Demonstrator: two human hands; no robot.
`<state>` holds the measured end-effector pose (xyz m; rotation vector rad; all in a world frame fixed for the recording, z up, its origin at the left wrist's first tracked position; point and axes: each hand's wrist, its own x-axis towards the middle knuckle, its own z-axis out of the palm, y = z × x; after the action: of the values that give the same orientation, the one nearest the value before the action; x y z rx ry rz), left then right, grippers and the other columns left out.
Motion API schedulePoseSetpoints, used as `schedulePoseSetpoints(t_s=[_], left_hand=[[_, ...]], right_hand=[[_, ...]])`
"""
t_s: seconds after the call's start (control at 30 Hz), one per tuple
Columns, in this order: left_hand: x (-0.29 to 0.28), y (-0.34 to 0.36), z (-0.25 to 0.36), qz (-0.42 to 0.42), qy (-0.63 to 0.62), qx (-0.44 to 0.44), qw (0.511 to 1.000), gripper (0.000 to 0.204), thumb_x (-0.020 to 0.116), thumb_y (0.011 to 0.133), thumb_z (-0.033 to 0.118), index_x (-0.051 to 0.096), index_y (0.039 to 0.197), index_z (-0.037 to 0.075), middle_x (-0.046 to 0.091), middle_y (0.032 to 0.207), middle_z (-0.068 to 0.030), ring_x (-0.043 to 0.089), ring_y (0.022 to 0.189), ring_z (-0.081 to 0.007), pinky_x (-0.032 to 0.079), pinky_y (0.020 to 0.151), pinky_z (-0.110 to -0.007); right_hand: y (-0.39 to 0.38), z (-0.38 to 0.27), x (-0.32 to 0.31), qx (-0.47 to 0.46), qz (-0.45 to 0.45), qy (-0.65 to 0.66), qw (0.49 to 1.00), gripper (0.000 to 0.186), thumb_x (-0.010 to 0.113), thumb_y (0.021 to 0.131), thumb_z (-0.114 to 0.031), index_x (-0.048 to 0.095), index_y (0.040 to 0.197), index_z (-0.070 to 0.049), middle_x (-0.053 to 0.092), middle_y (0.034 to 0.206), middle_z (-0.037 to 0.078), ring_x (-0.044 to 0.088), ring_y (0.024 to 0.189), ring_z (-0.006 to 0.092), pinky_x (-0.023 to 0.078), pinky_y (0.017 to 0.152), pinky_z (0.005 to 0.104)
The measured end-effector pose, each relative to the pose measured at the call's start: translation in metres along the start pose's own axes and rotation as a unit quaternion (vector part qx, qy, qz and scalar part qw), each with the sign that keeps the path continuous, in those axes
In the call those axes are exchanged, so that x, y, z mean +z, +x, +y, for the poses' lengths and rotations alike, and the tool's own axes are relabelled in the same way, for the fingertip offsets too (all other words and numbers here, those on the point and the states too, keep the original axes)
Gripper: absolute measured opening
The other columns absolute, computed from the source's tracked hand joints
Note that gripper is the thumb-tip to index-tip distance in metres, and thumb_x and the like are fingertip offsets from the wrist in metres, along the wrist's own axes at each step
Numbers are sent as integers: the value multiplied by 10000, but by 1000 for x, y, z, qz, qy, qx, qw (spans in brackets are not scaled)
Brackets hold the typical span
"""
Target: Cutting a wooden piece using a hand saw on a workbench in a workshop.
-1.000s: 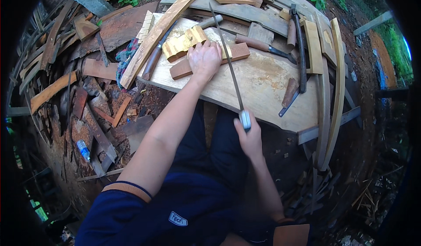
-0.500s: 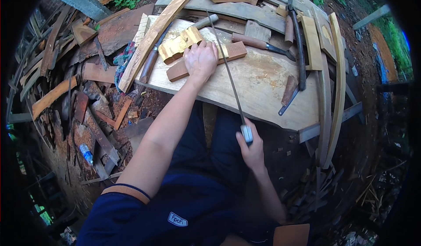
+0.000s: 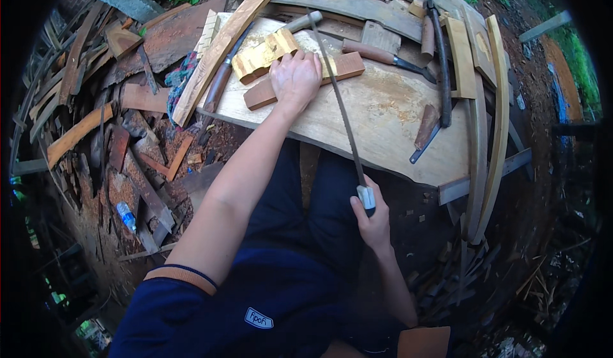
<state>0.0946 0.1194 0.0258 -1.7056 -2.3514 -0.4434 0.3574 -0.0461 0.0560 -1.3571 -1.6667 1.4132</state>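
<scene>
My left hand (image 3: pixel 296 80) presses down on a reddish-brown wooden block (image 3: pixel 260 95), its fingers curled over the far side. Beside that block, a pale yellow piece of wood with a curved, scooped edge (image 3: pixel 263 56) lies against the hand. A handsaw's long thin blade (image 3: pixel 343 106) crosses the brown block just right of my left knuckles, slanting up and away. Nearer my lap, my right hand (image 3: pixel 375 220) is closed around the saw's pale handle (image 3: pixel 366 197). Whether the teeth are in a cut is too small to tell.
The wooden bench top (image 3: pixel 383 134) bears a brown-handled chisel (image 3: pixel 368 51), a hammer (image 3: pixel 440 67) and a small blade with a wooden grip (image 3: pixel 426 128). Long curved boards (image 3: pixel 497 128) stand along its right edge. Scrap wood (image 3: pixel 80 137) and a plastic bottle (image 3: pixel 126 216) lie left.
My right hand has drawn the saw handle slightly toward me. The left hand stays on the brown block. The whole view has shifted a little.
</scene>
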Motion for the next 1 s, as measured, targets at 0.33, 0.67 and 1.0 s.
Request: schedulePoseSetpoints(t_s=[0.33,0.67,1.0], left_hand=[[5,1,11,1,-8,4,1000,367,467,1001,322,712,850,94,714,867,-81,678,838,-279,504,774,-456],[3,4,13,11,-6,17,1000,382,456,1006,321,718,845,94,714,867,-82,682,835,-280,509,769,-450],[1,1,1,33,-19,27,999,373,467,1000,318,708,823,95,710,862,-77,668,833,-268,488,772,-432]], right_hand=[[62,2,15,-7,13,-11,1000,450,637,946,-159,530,1355,-3,664,1178,240,655,1117,338,486,961,369],[74,-2,15,-5,7,0,1000,447,631,947,-166,532,1358,-24,651,1198,251,633,1167,342,469,987,378],[34,-8,2,31,-19,-1,999,459,619,944,-146,514,1375,-23,636,1262,230,603,1223,339,456,1016,387]])
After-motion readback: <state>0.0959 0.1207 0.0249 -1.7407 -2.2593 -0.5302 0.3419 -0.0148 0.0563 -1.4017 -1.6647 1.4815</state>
